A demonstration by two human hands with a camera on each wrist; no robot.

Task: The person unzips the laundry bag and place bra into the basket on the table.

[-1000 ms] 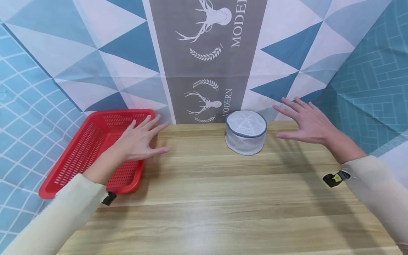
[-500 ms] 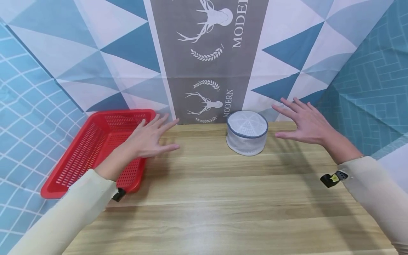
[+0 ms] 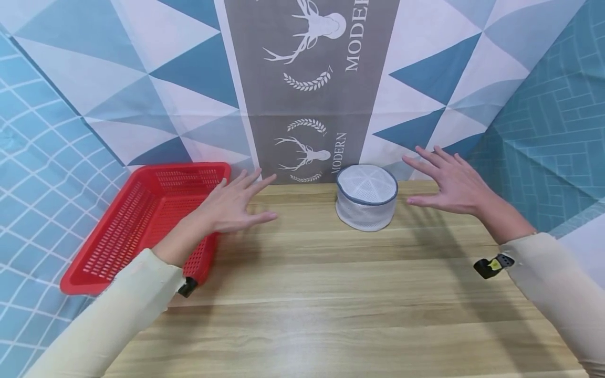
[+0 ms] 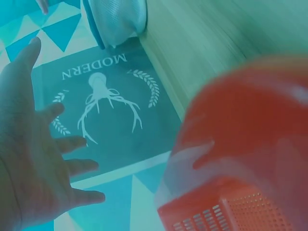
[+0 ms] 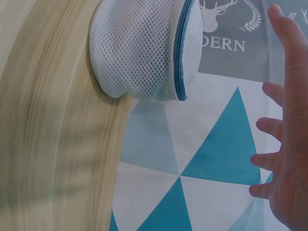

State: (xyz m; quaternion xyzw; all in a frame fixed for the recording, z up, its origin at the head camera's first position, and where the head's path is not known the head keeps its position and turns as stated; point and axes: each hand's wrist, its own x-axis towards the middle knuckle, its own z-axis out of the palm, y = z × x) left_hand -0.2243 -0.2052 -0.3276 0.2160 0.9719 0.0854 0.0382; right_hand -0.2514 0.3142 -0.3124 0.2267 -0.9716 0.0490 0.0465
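A white mesh laundry bag (image 3: 366, 202) with a dark blue edging is placed upright on the wooden bench (image 3: 302, 294), near the patterned backdrop (image 3: 307, 100). The left hand (image 3: 228, 207) is held raised, and in the head view the right rim of the red plastic basket (image 3: 179, 166) is partly covered by it. Its fingers are widely spread and nothing is gripped. The right hand (image 3: 454, 184) is held just beside the bag, on its right, without touching; its fingers are also spread apart and nothing is held.
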